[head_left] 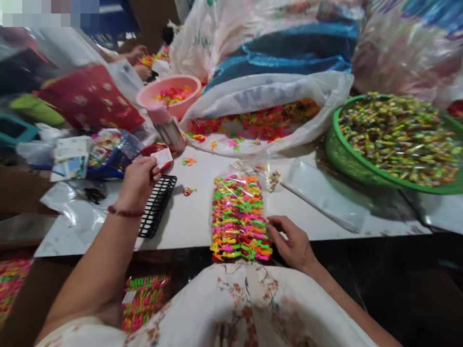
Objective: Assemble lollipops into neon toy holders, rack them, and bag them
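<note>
My left hand pinches a small white paper card above a dark red dish, beside a black plastic rack. At the table's front edge lies a clear plastic bag packed with rows of small bright plastic pieces in pink, green, orange and yellow. My right hand rests at the bag's right edge, with thumb and fingertips closed against it. A few loose plastic pieces lie on the white table between the rack and the bag.
Behind stands a large open white sack of colourful pieces, with a pink basin and a pink-capped bottle to its left. A green basket heaped with small pieces is at right, near flat clear bags. Another person's hands show far back.
</note>
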Available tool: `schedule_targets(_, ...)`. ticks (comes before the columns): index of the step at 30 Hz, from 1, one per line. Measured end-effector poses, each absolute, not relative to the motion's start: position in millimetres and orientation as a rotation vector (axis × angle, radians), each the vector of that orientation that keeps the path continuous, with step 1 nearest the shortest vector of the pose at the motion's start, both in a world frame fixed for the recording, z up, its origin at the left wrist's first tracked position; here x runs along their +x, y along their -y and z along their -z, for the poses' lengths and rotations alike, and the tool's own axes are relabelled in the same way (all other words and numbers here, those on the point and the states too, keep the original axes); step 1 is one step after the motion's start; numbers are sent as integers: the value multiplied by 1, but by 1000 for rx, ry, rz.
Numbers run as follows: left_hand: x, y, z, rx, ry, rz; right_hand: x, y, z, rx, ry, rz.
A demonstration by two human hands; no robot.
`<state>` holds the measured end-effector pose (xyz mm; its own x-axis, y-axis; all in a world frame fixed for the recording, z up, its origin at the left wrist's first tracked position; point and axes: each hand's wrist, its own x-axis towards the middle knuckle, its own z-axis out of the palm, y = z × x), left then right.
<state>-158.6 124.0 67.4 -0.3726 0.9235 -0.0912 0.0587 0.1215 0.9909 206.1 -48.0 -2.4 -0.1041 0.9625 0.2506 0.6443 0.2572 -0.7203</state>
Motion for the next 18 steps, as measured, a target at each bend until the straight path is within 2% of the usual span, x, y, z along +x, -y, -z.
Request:
schedule_targets(2, -134, -77, -79, 993, -1389, -1285, 204, 47, 2, -1440, 1836, -568)
schedule_targets(8, -63, 29, -81, 1245, -1257, -870, 195, 35, -9, -1288, 1869, -459)
schedule_targets(18, -10, 15, -58, 2108, -1449, -852, 177, 12, -26, -1206, 1813, -444)
